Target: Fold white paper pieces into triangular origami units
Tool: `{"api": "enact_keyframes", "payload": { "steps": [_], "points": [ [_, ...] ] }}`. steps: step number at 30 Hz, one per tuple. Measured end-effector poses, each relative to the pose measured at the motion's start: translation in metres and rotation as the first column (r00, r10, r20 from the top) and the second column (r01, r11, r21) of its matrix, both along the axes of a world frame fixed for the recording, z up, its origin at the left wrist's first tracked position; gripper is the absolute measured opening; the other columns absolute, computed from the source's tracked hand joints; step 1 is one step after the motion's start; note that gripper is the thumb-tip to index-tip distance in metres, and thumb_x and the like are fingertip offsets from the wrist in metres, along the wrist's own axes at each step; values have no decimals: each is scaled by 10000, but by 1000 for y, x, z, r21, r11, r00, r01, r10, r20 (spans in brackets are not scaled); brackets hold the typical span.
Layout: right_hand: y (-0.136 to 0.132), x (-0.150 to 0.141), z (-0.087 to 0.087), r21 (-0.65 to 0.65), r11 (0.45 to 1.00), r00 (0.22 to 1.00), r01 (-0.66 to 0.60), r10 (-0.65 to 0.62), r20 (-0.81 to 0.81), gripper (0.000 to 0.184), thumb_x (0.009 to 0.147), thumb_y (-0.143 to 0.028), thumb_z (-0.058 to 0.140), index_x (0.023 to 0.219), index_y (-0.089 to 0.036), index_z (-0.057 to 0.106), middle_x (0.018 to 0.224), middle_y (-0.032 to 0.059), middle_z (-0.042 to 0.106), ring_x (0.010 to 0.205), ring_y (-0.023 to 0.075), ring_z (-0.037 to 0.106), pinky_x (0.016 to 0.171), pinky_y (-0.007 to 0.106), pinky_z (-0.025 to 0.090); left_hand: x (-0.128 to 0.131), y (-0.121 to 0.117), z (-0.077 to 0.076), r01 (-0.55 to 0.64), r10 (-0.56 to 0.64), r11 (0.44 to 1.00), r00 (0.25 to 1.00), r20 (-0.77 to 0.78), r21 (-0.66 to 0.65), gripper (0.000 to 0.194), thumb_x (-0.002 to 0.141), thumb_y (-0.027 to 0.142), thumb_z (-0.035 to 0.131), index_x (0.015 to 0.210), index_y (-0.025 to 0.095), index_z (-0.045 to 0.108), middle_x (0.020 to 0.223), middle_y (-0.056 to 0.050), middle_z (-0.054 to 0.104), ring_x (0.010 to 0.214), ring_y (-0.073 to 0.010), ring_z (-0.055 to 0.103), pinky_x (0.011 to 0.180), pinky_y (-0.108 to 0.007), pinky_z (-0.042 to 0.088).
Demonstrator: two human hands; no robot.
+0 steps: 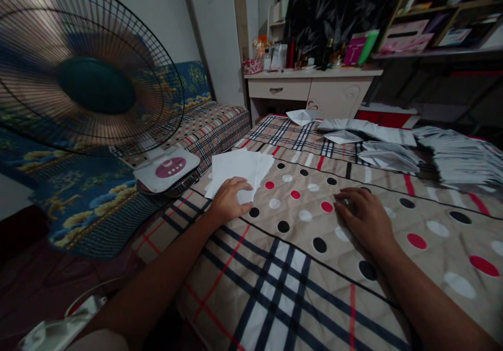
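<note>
My left hand (229,202) lies over the near edge of some white paper sheets (234,164), its thumb apart from its fingers. The sheets overlap unevenly on a quilted bedspread (334,298) with dots and plaid. My right hand (366,217) rests on the dotted part of the bedspread, fingers slightly bent and apart, with nothing visible in them. Beyond it lie some folded white papers (389,156), a single folded piece (342,137) and another folded piece (303,116) farther back. A large pile of folded papers (466,157) is at the right.
A standing fan (96,85) fills the upper left, its white control base (167,168) beside the bed. Blue patterned cloth (98,209) covers a seat there. A white dresser (281,88) with bottles and boxes stands at the back. At lower left is a white power strip (63,325).
</note>
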State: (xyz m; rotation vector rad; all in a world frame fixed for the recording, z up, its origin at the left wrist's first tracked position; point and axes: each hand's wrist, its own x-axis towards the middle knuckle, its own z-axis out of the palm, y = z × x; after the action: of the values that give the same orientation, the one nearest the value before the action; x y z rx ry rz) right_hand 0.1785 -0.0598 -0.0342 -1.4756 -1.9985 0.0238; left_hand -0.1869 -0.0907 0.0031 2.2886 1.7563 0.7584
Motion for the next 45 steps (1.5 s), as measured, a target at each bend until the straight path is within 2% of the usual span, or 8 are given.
{"api": "enact_keyframes", "payload": {
  "steps": [8, 13, 16, 19, 21, 27, 33, 45],
  "points": [
    [-2, -2, 3, 1, 1000, 999, -8, 8, -31, 241, 851, -372, 543, 940, -207, 694, 1118, 106, 652, 1025, 297, 600, 902, 469, 463, -5, 4, -4, -41, 42, 999, 971, 234, -11, 179, 702, 325, 741, 804, 182, 705, 1115, -102, 676, 1038, -236, 639, 968, -372, 475],
    [-1, 0, 1, 1, 1000, 999, -10, 10, -41, 240, 853, -377, 548, 939, -210, 698, 1123, 103, 653, 1020, 296, 602, 907, 471, 463, -12, 5, -1, -67, 106, 992, 908, 405, -109, 250, 739, 401, 679, 774, 158, 723, 1011, -112, 730, 958, -234, 672, 930, -364, 480],
    [0, 1, 0, 2, 1000, 999, -16, 16, -48, 242, 854, -377, 547, 946, -214, 701, 1124, 103, 653, 1023, 296, 601, 906, 475, 463, -17, 8, -1, -82, 166, 978, 866, 471, -194, 277, 708, 407, 675, 756, 139, 724, 848, -91, 746, 823, -221, 679, 799, -327, 504],
    [0, 1, 0, -6, 1000, 999, -17, 17, -49, 256, 857, -385, 545, 964, -215, 703, 1125, 104, 650, 1032, 299, 597, 909, 480, 460, -21, 11, -1, -97, 215, 960, 854, 473, -262, 258, 691, 389, 657, 676, 136, 708, 688, -53, 715, 689, -191, 644, 682, -290, 482],
    [-1, 1, 1, -6, 1000, 999, -21, 21, -49, 262, 860, -394, 542, 965, -216, 702, 1122, 104, 650, 1037, 303, 595, 911, 483, 458, -22, 13, 0, -90, 220, 955, 854, 472, -283, 240, 687, 368, 642, 621, 143, 695, 656, -41, 700, 666, -179, 629, 665, -277, 471],
    [-2, 0, 3, -5, 1000, 998, -21, 21, -57, 253, 856, -396, 536, 948, -224, 697, 1120, 107, 651, 1027, 309, 600, 906, 498, 459, -22, 14, 3, -56, 187, 959, 864, 468, -279, 159, 641, 275, 642, 545, 160, 696, 741, -48, 716, 740, -184, 647, 705, -269, 475],
    [-2, 0, 4, -11, 1000, 999, -19, 18, -39, 262, 858, -398, 531, 942, -215, 698, 1124, 112, 655, 1036, 315, 595, 908, 501, 458, -20, 14, 4, -105, 271, 930, 842, 466, -352, 90, 588, 190, 643, 538, 156, 710, 771, -39, 721, 723, -172, 643, 633, -245, 461],
    [-2, 0, 4, -17, 1000, 999, -11, 10, -35, 268, 853, -405, 536, 940, -212, 701, 1115, 105, 656, 1031, 310, 596, 901, 490, 462, -25, 15, 3, -74, 327, 897, 774, 543, -435, 118, 562, 249, 648, 544, 150, 710, 645, -19, 692, 638, -147, 585, 599, -240, 406]
  ]
}}
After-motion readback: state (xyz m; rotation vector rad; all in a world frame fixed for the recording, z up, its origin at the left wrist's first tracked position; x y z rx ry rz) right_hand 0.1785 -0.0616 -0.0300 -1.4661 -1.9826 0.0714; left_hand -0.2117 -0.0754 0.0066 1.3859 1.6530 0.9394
